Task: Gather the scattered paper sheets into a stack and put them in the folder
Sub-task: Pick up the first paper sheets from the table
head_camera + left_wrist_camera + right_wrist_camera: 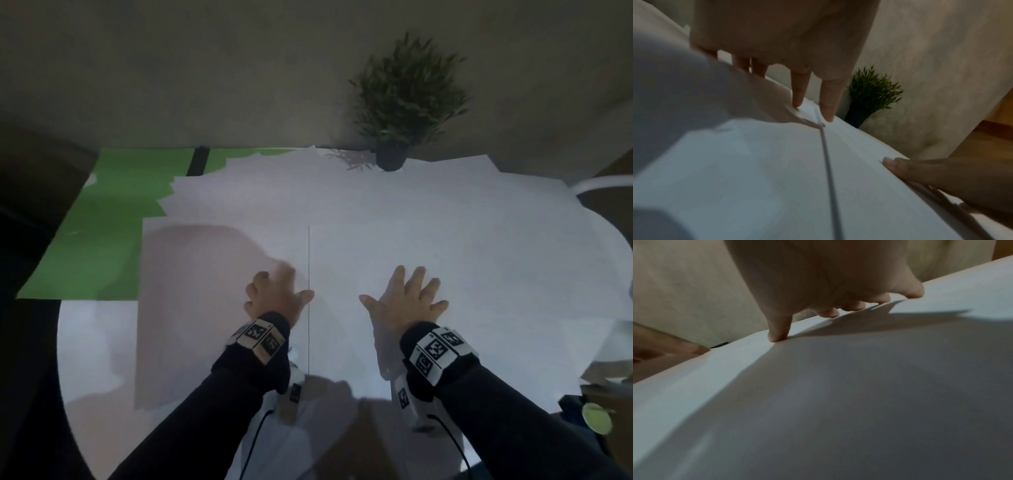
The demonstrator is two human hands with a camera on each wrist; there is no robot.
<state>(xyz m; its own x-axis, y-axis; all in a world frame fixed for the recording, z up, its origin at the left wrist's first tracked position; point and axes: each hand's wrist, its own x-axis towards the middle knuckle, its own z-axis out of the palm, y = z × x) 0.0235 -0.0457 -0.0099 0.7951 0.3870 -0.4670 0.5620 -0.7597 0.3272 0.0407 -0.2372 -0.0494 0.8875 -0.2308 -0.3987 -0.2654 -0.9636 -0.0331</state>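
Both hands (346, 301) flat on paper sheets (428, 212)

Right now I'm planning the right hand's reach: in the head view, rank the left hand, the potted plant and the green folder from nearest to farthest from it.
1. Left hand: just beside the right hand, on the paper sheets.
2. Potted plant: straight ahead at the table's back edge.
3. Green folder: far left, partly under sheets.
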